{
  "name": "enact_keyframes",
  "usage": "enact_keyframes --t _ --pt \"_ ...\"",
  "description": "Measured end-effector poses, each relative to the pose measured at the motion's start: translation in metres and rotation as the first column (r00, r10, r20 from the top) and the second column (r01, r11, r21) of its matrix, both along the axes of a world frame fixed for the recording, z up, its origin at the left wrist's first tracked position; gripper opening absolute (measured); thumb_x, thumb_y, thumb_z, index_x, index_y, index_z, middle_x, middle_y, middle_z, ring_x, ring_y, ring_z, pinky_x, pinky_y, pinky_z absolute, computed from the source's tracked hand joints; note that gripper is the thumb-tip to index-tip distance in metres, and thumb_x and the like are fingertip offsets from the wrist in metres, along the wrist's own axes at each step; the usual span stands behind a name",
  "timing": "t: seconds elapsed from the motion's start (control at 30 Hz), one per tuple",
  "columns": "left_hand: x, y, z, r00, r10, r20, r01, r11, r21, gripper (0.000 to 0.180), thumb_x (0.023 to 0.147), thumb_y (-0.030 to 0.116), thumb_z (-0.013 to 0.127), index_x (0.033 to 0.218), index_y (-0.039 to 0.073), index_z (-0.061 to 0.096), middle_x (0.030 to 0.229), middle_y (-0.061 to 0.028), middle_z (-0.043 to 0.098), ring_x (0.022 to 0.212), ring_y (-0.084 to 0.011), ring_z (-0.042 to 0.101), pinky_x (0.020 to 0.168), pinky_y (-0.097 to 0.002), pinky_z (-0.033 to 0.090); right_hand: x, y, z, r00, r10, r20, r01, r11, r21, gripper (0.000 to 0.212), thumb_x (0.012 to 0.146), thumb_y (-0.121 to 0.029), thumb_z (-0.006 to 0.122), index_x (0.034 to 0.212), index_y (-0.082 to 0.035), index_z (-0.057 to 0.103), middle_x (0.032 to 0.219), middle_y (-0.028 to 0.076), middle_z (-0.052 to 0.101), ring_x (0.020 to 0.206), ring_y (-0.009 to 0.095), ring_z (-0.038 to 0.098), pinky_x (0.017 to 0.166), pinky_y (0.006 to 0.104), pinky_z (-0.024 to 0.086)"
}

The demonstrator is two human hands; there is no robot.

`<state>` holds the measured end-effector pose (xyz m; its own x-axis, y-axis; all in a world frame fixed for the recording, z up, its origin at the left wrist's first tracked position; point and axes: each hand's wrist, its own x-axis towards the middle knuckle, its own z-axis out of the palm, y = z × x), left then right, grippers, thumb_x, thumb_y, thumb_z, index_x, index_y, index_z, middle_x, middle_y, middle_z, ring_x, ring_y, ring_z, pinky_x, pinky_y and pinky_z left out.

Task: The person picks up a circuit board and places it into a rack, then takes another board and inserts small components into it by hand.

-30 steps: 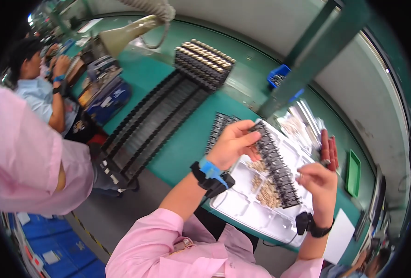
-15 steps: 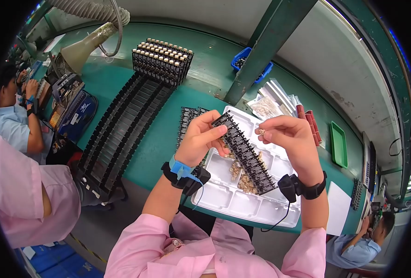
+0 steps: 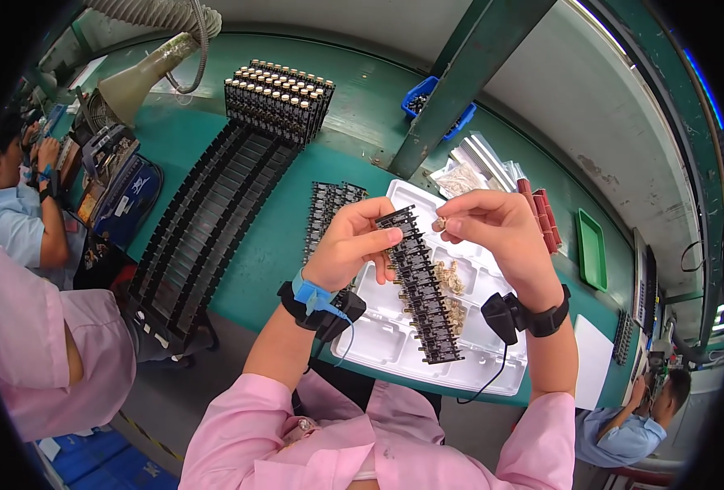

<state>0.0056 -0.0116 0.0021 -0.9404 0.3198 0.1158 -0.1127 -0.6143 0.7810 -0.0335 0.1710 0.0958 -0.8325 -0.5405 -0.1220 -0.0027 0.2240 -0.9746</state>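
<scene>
Green workbench [image 3: 297, 237], I'm seeing both hands working above a white compartment tray [image 3: 395, 339].

Left hand [image 3: 352, 245] is grasping a long black component strip [image 3: 421, 286], thumb and fingers clamping its upper end, strip hanging diagonally over the tray. Right hand [image 3: 493, 233] is pinching 1 small brass-coloured part [image 3: 441, 222] at the fingertips, just beside the strip's top end; can't tell if it's touching. More brass parts [image 3: 452, 282] are lying in tray compartments under the strip. Black strips [image 3: 329, 208] are lying flat on the bench left of the tray; long black trays [image 3: 199, 229] are sitting further left. I'm seeing wrist straps on both arms, blue on the left.
</scene>
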Motion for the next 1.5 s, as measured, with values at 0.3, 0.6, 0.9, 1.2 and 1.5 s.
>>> enact_keyframes --t 0.3,0.6,0.9,1.2,1.5 --pt "0.000 0.000 -0.001 1.000 -0.012 -0.017 0.012 1.000 0.011 0.012 0.079 0.011 0.055 0.079 0.000 0.049 0.065 -0.0033 0.054 0.045 -0.0114 0.055 0.037 -0.0192 0.044 -0.004 -0.008 -0.010 1.000 0.007 0.012 -0.006 0.997 -0.080 0.011 0.071 0.002 0.060 0.082 0.001 0.061 0.082 0.008 0.062 0.077 0.013 0.059 0.071 0.0244 0.046" --pt "0.000 -0.001 -0.001 1.000 0.006 -0.023 -0.006 1.000 -0.024 0.011 0.079 0.010 0.054 0.078 0.001 0.048 0.065 -0.0046 0.055 0.045 -0.0110 0.054 0.037 -0.0190 0.044 0.000 -0.016 -0.014 0.999 -0.041 -0.007 0.040 0.989 -0.144 0.010 0.069 0.004 0.060 0.079 0.000 0.060 0.081 0.007 0.061 0.075 0.012 0.057 0.071 0.0240 0.045" --pt "0.000 0.000 -0.002 0.999 0.029 -0.033 -0.030 0.999 -0.032 0.012 0.079 0.011 0.055 0.077 0.001 0.048 0.063 -0.0038 0.053 0.044 -0.0111 0.054 0.037 -0.0188 0.044 0.002 -0.019 -0.013 0.997 -0.076 -0.002 0.075 0.987 -0.144 0.014 0.069 0.003 0.061 0.081 -0.001 0.058 0.081 0.007 0.061 0.077 0.012 0.058 0.071 0.0237 0.045" --pt "0.000 0.000 -0.002 0.998 0.033 -0.048 -0.035 0.999 -0.035 0.013 0.079 0.011 0.056 0.077 0.000 0.050 0.062 -0.0028 0.051 0.044 -0.0110 0.054 0.037 -0.0187 0.044 0.002 -0.020 -0.008 0.998 -0.068 -0.002 0.068 0.994 -0.086 0.017 0.068 0.005 0.061 0.083 0.000 0.056 0.082 0.007 0.061 0.077 0.012 0.059 0.073 0.0234 0.045" --pt "0.000 0.001 -0.002 0.998 0.041 -0.044 -0.042 0.998 -0.039 0.013 0.079 0.011 0.056 0.077 -0.001 0.050 0.062 -0.0034 0.053 0.044 -0.0104 0.054 0.038 -0.0185 0.044 0.001 -0.021 -0.007 0.998 -0.066 0.003 0.066 0.993 -0.097 0.023 0.067 0.005 0.061 0.087 -0.001 0.053 0.083 0.007 0.060 0.077 0.012 0.059 0.073 0.0228 0.045"
